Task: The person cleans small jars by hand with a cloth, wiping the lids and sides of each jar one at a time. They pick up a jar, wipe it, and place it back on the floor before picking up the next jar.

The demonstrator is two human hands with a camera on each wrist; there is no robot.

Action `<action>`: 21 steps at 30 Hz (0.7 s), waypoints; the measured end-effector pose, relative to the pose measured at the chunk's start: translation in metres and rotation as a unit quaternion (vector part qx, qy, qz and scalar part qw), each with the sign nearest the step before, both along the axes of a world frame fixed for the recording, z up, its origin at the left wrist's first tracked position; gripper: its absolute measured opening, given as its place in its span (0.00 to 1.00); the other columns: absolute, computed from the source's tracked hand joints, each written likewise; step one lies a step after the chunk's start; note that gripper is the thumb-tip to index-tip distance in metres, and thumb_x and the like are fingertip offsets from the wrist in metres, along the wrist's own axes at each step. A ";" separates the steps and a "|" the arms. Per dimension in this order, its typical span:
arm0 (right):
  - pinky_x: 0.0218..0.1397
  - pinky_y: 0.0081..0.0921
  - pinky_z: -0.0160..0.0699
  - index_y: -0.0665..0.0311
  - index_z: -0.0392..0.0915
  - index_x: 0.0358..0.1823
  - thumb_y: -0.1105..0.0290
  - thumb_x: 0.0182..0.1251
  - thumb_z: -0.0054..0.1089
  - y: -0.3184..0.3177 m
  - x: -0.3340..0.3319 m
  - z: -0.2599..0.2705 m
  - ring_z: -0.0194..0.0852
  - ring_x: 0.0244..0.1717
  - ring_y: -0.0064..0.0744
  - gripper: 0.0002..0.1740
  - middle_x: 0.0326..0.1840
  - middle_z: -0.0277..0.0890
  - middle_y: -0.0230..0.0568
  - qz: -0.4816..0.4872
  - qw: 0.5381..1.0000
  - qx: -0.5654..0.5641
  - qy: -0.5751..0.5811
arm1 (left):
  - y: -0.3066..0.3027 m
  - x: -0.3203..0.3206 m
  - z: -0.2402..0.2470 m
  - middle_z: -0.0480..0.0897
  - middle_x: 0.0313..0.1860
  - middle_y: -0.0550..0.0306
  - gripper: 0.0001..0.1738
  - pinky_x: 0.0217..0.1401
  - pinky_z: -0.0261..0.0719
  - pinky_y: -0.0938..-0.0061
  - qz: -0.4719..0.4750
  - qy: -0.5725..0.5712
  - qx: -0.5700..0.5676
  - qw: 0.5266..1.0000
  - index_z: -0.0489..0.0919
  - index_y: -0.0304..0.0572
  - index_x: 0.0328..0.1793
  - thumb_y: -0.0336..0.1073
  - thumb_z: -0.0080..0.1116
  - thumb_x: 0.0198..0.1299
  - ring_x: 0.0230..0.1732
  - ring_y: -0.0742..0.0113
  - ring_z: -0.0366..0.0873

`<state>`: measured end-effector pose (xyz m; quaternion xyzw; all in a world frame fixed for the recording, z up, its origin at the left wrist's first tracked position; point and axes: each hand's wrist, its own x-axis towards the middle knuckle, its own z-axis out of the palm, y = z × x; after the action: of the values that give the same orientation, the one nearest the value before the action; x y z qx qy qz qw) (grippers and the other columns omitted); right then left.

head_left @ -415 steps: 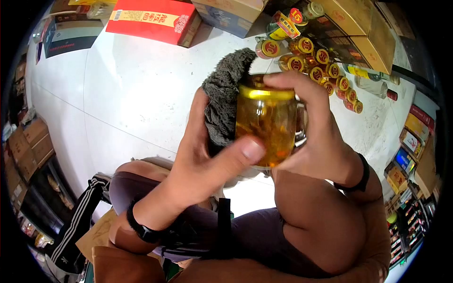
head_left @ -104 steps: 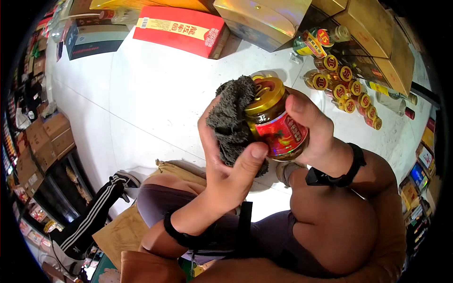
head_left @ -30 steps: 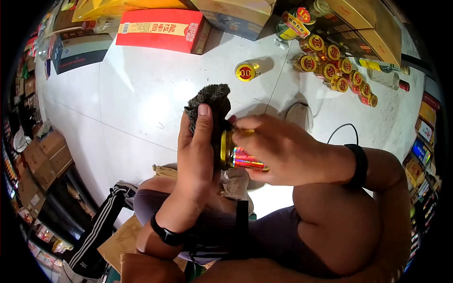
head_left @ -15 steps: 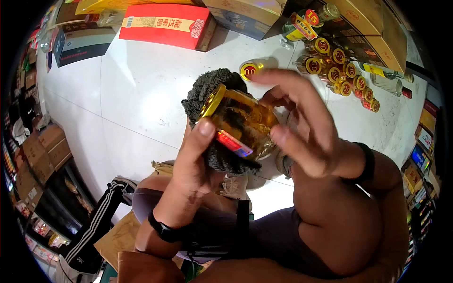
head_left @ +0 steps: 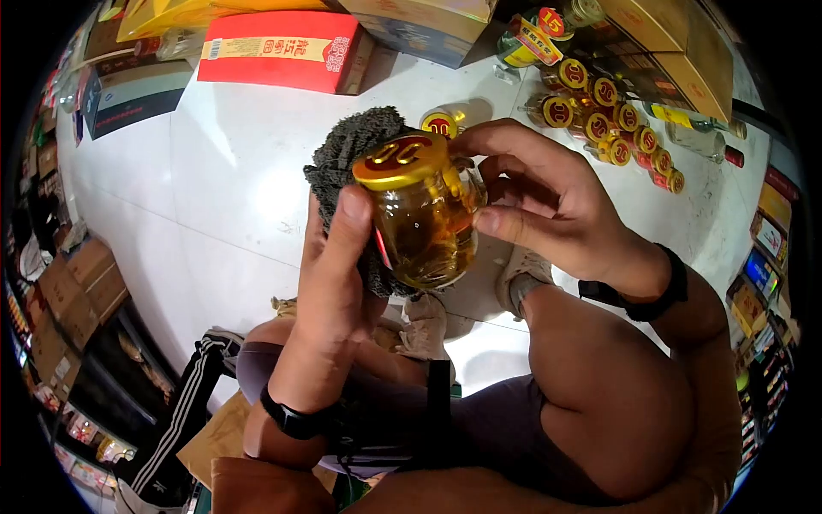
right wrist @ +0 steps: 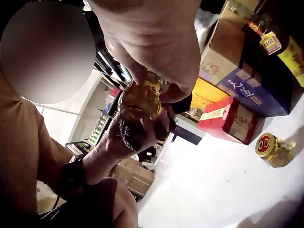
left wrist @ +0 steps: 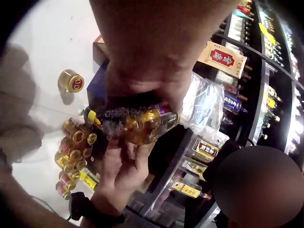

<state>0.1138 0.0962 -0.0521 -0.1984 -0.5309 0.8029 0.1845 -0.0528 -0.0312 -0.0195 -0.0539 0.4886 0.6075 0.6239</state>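
In the head view, a glass jar (head_left: 424, 227) with a gold lid and amber contents is held up over the floor, leaning slightly. My left hand (head_left: 334, 274) grips it through a dark grey cloth (head_left: 347, 163), thumb against the near side just below the lid. At the opposite side, my right hand (head_left: 561, 201) pinches the jar between thumb and forefinger. Only a sliver of the red label shows at the left. Seen from the right wrist, the jar (right wrist: 140, 102) has fingers on both sides. Behind it, a similar jar (head_left: 439, 124) stands on the floor.
Several gold-lidded jars (head_left: 597, 128) are grouped at the right beside gold cartons (head_left: 685, 51). Near them lie clear bottles (head_left: 698, 141). A red box (head_left: 274, 51) and a large carton (head_left: 419, 30) line the back. My shoes (head_left: 524, 274) are below the hands.
A second ago the right hand covered the jar, lying sideways against the cloth. It has since turned nearly upright, lid up, and the right hand, held away half a second ago, touches its side.
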 end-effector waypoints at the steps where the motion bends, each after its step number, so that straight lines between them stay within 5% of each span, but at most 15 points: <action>1: 0.50 0.18 0.79 0.71 0.68 0.65 0.74 0.67 0.64 0.001 0.001 0.001 0.77 0.47 0.20 0.26 0.57 0.75 0.40 -0.002 1.000 0.000 -0.002 | 0.002 0.001 -0.003 0.75 0.63 0.46 0.33 0.63 0.80 0.61 0.013 0.012 0.006 1.000 0.61 0.40 0.72 0.47 0.59 0.69 0.60 0.57 0.78; 10: 0.38 0.13 0.73 0.68 0.76 0.46 0.68 0.57 0.76 0.007 0.024 -0.003 0.72 0.35 0.13 0.20 0.37 0.75 0.29 0.081 0.983 -0.040 -0.161 | 0.017 0.016 -0.007 0.78 0.59 0.53 0.25 0.61 0.76 0.72 -0.021 0.198 0.005 0.980 0.67 0.37 0.67 0.39 0.59 0.69 0.56 0.68 0.77; 12: 0.31 0.14 0.68 0.68 0.77 0.45 0.66 0.61 0.74 0.008 0.029 -0.004 0.69 0.29 0.11 0.18 0.31 0.75 0.27 0.058 0.985 0.040 -0.155 | 0.019 0.017 -0.015 0.79 0.56 0.55 0.23 0.58 0.76 0.75 -0.068 0.213 -0.025 0.974 0.70 0.38 0.65 0.40 0.60 0.69 0.54 0.71 0.77; 14: 0.29 0.16 0.68 0.68 0.77 0.45 0.62 0.66 0.68 0.013 0.037 -0.011 0.68 0.24 0.12 0.17 0.25 0.74 0.27 0.143 0.969 -0.050 -0.195 | 0.022 0.022 -0.018 0.80 0.53 0.58 0.23 0.56 0.76 0.78 -0.075 0.206 -0.024 0.975 0.71 0.38 0.64 0.41 0.60 0.69 0.52 0.74 0.76; 15: 0.30 0.19 0.72 0.68 0.77 0.46 0.61 0.72 0.61 0.017 0.043 -0.004 0.70 0.24 0.16 0.16 0.23 0.73 0.29 0.162 0.941 -0.193 -0.223 | 0.021 0.022 -0.021 0.80 0.52 0.59 0.23 0.55 0.76 0.78 -0.100 0.199 -0.043 0.974 0.71 0.38 0.63 0.41 0.61 0.69 0.51 0.75 0.76; 16: 0.30 0.19 0.72 0.68 0.77 0.46 0.61 0.72 0.61 0.015 0.049 -0.007 0.70 0.24 0.16 0.16 0.23 0.73 0.29 0.159 0.942 -0.195 -0.224 | 0.021 0.023 -0.023 0.80 0.51 0.60 0.23 0.54 0.76 0.78 -0.125 0.192 -0.063 0.971 0.71 0.38 0.63 0.42 0.61 0.69 0.50 0.76 0.76; 21: 0.37 0.23 0.80 0.70 0.76 0.46 0.64 0.76 0.54 0.001 0.075 -0.039 0.77 0.29 0.22 0.13 0.31 0.76 0.36 0.083 0.969 -0.058 -0.225 | 0.023 0.027 -0.028 0.82 0.48 0.58 0.21 0.42 0.81 0.79 -0.156 0.225 -0.089 0.958 0.72 0.39 0.61 0.39 0.63 0.67 0.43 0.72 0.81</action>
<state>0.1890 0.0972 -0.0913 -0.3394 -0.5258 0.7798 -0.0192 -0.0254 -0.0082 -0.0472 0.1054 0.6706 0.4533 0.5778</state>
